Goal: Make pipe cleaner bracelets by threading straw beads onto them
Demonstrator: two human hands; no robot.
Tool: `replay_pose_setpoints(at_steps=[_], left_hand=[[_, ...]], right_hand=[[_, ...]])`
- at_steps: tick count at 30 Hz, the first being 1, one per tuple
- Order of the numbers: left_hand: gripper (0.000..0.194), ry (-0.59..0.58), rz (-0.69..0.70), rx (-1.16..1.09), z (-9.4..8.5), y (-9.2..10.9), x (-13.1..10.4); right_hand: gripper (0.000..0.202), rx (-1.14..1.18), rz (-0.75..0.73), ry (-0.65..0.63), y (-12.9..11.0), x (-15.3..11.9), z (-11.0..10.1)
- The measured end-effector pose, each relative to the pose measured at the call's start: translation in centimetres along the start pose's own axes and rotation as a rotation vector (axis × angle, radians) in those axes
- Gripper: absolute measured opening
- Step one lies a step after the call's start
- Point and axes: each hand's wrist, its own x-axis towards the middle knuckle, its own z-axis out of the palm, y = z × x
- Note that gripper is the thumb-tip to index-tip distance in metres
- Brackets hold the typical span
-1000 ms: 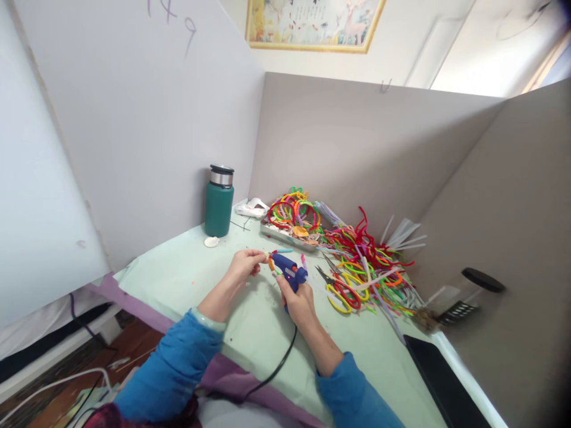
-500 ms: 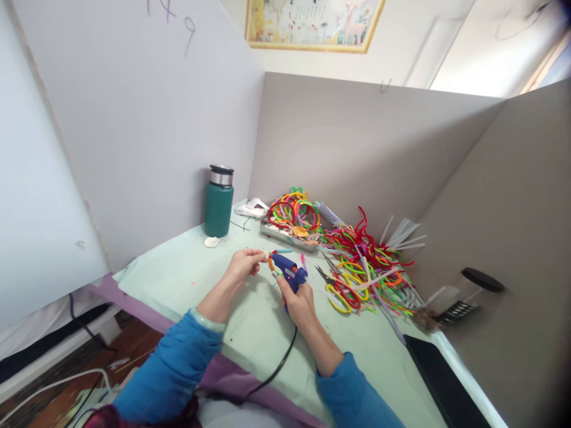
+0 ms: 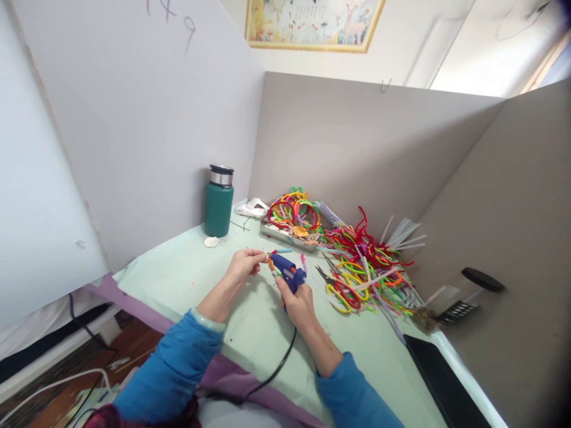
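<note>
Nearest, well below the blue glue gun (image 3: 283, 263), a purple cloth (image 3: 229, 377) shows along the front edge of the bench (image 3: 172, 264), whose top carries a pale green, slightly creased cover. A black cord (image 3: 285, 356) runs from the gun's grip toward this edge. Reddish-brown floor (image 3: 136, 342) appears lower left of the gun; a flat black panel (image 3: 439, 374) lies to its lower right. The right hand (image 3: 297, 303) is wrapped around the gun. The left hand (image 3: 246, 263), apart from the right, pinches a small multicoloured fuzzy piece (image 3: 270, 263) at the gun's nozzle; whether they touch cannot be told. Right of the gun lie red- and yellow-handled scissors (image 3: 345, 295), beside a tangle of bright fuzzy stems (image 3: 361, 246); farther right stands a black-lidded clear container (image 3: 468, 297), blurred. Beyond the gun sits a metal tray (image 3: 289, 239) with coloured rings; to the far left, a green bottle (image 3: 218, 209) stands upright behind a white disc (image 3: 211, 242). Grey partitions (image 3: 348, 137) enclose the bench, and above them a gold-framed picture (image 3: 312, 27) hangs on a white wall (image 3: 401, 35).
</note>
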Motion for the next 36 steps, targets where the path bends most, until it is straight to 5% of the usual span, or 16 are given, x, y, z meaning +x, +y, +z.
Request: replay_pose_setpoints(at_steps=[12, 16, 24, 30, 33, 36], left_hand=[[0.03, -0.012, -0.06, -0.111, -0.3, 0.4, -0.4], [0.031, -0.009, -0.006, -0.233, -2.4, 1.7, -1.2], [0.021, 0.162, 0.291, -0.393, -9.5, 9.0, -5.8], [0.017, 0.179, 0.403, -0.307, -8.6, 11.2, -8.3], [0.022, 0.152, 0.371, -0.273, -7.4, 10.6, -8.0], [0.026, 0.121, 0.326, -0.269, -6.1, 9.8, -7.3]], right_hand=[[0.038, -0.021, -0.003, 0.042, 0.2, 0.2, 0.0], [0.045, -0.1, 0.111, -0.133, -0.1, 1.3, 1.1], [0.042, -0.629, -0.219, -0.422, -6.5, 5.5, 9.8], [0.053, -0.744, -0.274, -0.421, -7.8, 7.2, 15.9], [0.052, -0.742, -0.303, -0.446, -7.4, 7.1, 15.0], [0.043, -0.733, -0.383, -0.399, -6.4, 6.9, 11.0]])
